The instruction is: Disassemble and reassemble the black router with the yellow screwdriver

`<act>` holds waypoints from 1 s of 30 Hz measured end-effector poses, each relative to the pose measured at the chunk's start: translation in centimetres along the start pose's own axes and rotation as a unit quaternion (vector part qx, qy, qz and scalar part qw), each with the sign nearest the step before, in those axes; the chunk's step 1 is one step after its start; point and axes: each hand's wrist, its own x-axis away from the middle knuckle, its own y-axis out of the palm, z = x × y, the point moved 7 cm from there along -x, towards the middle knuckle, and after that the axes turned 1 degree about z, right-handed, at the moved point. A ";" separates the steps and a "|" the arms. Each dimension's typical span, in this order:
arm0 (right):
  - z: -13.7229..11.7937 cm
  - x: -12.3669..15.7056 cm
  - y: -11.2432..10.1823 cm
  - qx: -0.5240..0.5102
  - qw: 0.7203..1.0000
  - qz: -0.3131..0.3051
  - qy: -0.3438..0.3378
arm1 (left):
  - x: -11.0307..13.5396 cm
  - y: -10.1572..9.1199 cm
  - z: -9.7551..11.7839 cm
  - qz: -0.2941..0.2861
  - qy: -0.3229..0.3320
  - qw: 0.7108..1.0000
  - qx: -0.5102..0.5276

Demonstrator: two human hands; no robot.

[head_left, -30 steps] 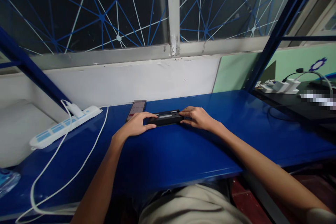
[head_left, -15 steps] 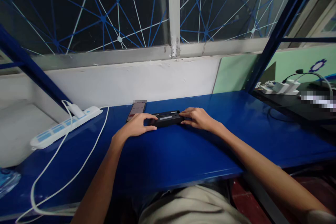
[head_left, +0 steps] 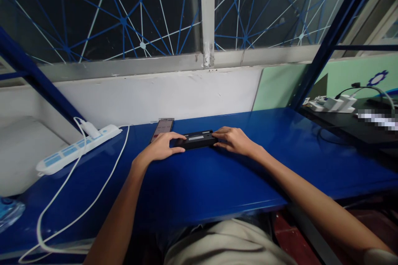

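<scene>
A black oblong device [head_left: 203, 142] with a pale label on its upper face lies at the middle of the blue table, its kind unclear. At its left end, my left hand [head_left: 161, 146] is closed on it, thumb along the near side and fingers on the far side. The right end is gripped by my right hand [head_left: 231, 139] in the same way, between thumb and fingers. Just behind my left hand a phone [head_left: 163, 126] with a lit screen lies on the table, its lower part hidden by that hand.
On the left of the blue table [head_left: 199, 190] lies a white power strip [head_left: 73, 151] with a plugged-in charger; its white cable [head_left: 108, 180] loops toward the front edge. Clear plastic [head_left: 10, 215] sits at the far left. Plugs [head_left: 340, 102] stand on a black surface at right.
Both hands keep their hold at the two ends of the black device. The device seems to lie slightly flatter, with its upper face showing a little more clearly.
</scene>
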 end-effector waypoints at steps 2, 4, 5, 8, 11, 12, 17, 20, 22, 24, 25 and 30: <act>0.0 0.0 0.0 0.000 1.000 0.001 0.001 | 0.0 -0.1 0.0 0.001 -0.002 1.000 -0.001; 0.0 0.0 -0.1 0.000 1.000 0.003 0.000 | 0.0 -0.1 -0.1 0.003 -0.007 1.000 -0.001; 0.0 0.1 -0.1 0.000 1.000 0.004 0.000 | 0.1 -0.2 -0.1 0.004 -0.011 1.000 -0.001; 0.0 0.1 -0.1 0.001 1.000 0.003 -0.001 | 0.1 -0.3 -0.1 0.007 -0.020 1.000 -0.003; 0.1 0.1 0.0 0.003 1.000 0.000 0.002 | 0.1 -0.4 -0.1 0.008 -0.028 1.000 -0.004; 0.1 0.1 0.0 0.003 1.000 -0.001 0.004 | 0.1 -0.4 -0.1 0.008 -0.030 1.000 -0.005; 0.2 0.1 0.3 0.000 1.000 -0.005 0.003 | 0.0 -0.2 -0.4 0.010 -0.040 0.999 -0.008; 0.2 0.1 0.4 -0.001 1.000 -0.003 0.004 | -0.2 0.1 -0.5 0.001 -0.046 0.999 0.001; 0.3 0.1 0.5 -0.005 1.000 0.001 0.006 | -0.2 0.3 -0.6 -0.002 -0.044 0.999 0.003; 0.4 0.1 0.5 -0.010 1.000 0.003 0.008 | -0.3 0.4 -0.6 -0.005 -0.042 0.999 0.004; 0.4 0.1 0.5 -0.012 1.000 0.003 0.008 | -0.3 0.4 -0.6 -0.007 -0.041 0.999 0.006; 0.5 0.1 0.7 -0.012 1.000 0.004 0.016 | -0.3 0.5 -0.6 -0.013 -0.035 0.999 0.009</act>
